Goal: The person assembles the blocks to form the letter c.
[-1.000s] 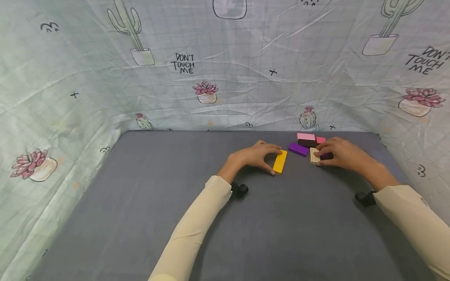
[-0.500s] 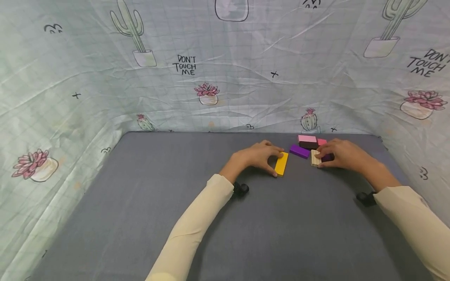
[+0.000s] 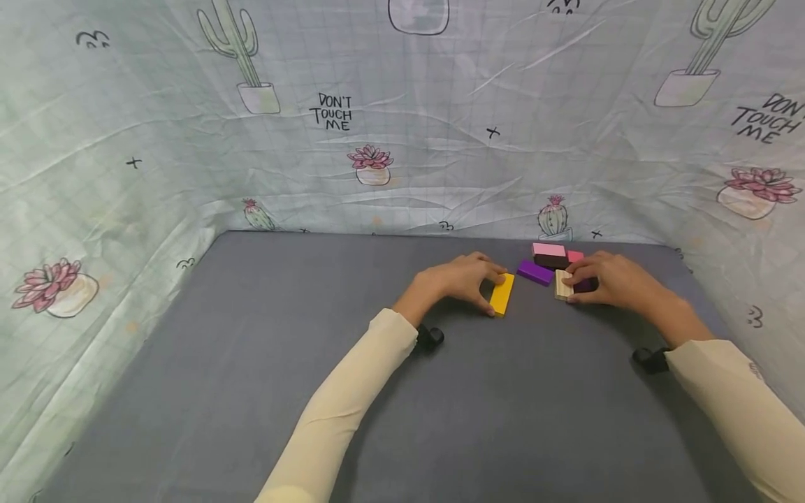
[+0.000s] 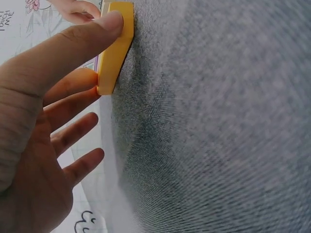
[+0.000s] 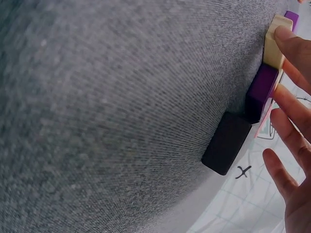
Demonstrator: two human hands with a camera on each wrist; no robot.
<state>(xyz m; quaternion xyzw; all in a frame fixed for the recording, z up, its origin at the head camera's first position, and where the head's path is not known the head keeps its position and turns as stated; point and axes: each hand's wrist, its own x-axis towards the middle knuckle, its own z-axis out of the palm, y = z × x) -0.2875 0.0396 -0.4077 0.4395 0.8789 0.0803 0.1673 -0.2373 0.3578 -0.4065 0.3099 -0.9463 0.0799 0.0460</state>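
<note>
Yellow block pinched end to end between thumb and fingers of the left hand, the nearer hand, long axis running near-to-far with the far end leaning slightly right; pale wooden block, a short gap to its right, is likewise gripped at its ends by the right hand's fingers, the two axes roughly parallel. Purple block lies slantwise just beyond that gap, so direct sideways travel at the near ends looks freer. Tabletop far edge sits close behind the pink block; wider room lies left and toward the person.
</note>
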